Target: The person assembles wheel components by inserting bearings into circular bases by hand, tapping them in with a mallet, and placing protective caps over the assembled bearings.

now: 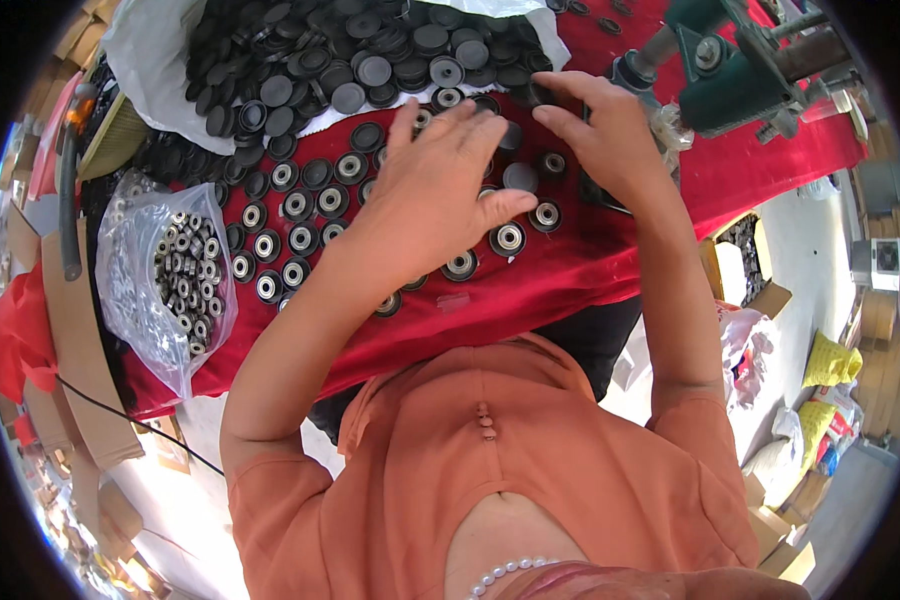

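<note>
Risk of scattering: left hand (440,190) spread open over round black bearing-fitted wheels (300,205) on red-clothed counter (540,280); right hand (600,130) pinching black rubber cap (542,95), liable to slip.
</note>
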The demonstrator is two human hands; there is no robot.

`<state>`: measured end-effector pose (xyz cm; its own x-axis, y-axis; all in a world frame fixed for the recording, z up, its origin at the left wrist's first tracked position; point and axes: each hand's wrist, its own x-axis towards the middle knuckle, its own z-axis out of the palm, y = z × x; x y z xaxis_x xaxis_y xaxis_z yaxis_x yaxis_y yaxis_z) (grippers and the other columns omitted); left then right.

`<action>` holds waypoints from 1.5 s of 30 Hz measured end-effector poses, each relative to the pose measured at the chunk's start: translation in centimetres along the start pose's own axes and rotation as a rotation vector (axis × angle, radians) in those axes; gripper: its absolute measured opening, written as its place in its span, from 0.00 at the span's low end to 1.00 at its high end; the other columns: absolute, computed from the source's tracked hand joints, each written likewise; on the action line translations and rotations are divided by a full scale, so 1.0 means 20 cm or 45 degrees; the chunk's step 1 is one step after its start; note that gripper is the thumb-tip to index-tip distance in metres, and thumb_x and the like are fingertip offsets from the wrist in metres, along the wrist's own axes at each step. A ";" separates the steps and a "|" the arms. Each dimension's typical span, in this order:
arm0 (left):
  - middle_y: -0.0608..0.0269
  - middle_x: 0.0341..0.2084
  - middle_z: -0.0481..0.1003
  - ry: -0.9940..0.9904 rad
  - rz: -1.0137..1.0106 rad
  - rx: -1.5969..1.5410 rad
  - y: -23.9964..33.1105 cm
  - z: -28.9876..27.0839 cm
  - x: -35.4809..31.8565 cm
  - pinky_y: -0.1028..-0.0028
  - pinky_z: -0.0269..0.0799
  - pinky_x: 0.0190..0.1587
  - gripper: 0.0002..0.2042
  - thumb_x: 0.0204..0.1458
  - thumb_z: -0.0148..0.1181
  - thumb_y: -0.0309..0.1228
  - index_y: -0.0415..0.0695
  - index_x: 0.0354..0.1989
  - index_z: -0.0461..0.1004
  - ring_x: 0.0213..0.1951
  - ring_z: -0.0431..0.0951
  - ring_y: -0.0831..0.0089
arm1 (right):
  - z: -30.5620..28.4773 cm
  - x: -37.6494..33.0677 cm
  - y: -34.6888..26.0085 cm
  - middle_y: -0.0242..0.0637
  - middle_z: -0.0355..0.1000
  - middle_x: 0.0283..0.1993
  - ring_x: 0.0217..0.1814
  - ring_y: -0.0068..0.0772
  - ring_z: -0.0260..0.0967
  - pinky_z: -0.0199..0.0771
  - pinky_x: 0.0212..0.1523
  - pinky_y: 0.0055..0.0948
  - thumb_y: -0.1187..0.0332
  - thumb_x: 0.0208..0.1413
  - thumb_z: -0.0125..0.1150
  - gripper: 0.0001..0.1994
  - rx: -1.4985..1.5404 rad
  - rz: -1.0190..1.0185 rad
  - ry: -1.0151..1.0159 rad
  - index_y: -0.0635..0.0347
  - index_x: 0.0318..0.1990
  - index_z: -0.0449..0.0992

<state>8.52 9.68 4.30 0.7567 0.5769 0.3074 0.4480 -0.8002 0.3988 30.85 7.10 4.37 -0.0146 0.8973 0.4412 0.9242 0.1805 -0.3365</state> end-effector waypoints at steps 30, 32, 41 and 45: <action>0.54 0.53 0.76 0.230 -0.125 0.134 -0.08 -0.13 -0.19 0.46 0.49 0.71 0.23 0.50 0.70 0.36 0.38 0.52 0.74 0.61 0.70 0.56 | 0.18 -0.01 -0.25 0.30 0.78 0.44 0.51 0.37 0.71 0.62 0.53 0.42 0.69 0.48 0.70 0.15 -0.030 -0.235 0.004 0.52 0.46 0.83; 0.54 0.53 0.76 0.210 -0.126 0.130 -0.08 -0.13 -0.19 0.45 0.49 0.71 0.23 0.49 0.70 0.36 0.38 0.52 0.74 0.61 0.70 0.56 | 0.20 0.00 -0.24 0.30 0.78 0.44 0.51 0.37 0.71 0.62 0.53 0.42 0.69 0.48 0.71 0.16 -0.069 -0.237 -0.006 0.52 0.47 0.82; 0.53 0.56 0.75 0.161 -0.048 0.173 -0.06 -0.09 -0.13 0.46 0.49 0.71 0.26 0.48 0.70 0.41 0.38 0.52 0.75 0.63 0.69 0.57 | 0.05 -0.02 -0.16 0.35 0.79 0.53 0.56 0.41 0.73 0.65 0.55 0.42 0.66 0.54 0.68 0.17 -0.051 -0.105 0.145 0.56 0.51 0.82; 0.53 0.64 0.68 0.060 0.120 0.240 -0.05 0.01 -0.06 0.51 0.49 0.73 0.32 0.50 0.67 0.47 0.37 0.59 0.72 0.69 0.63 0.59 | 0.08 -0.01 -0.05 0.39 0.80 0.49 0.51 0.45 0.76 0.68 0.53 0.43 0.67 0.56 0.65 0.15 0.023 -0.024 0.170 0.57 0.51 0.82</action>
<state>7.23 9.78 3.45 0.7784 0.5017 0.3773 0.4611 -0.8648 0.1988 29.40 7.33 3.25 0.0202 0.8322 0.5541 0.9171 0.2053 -0.3417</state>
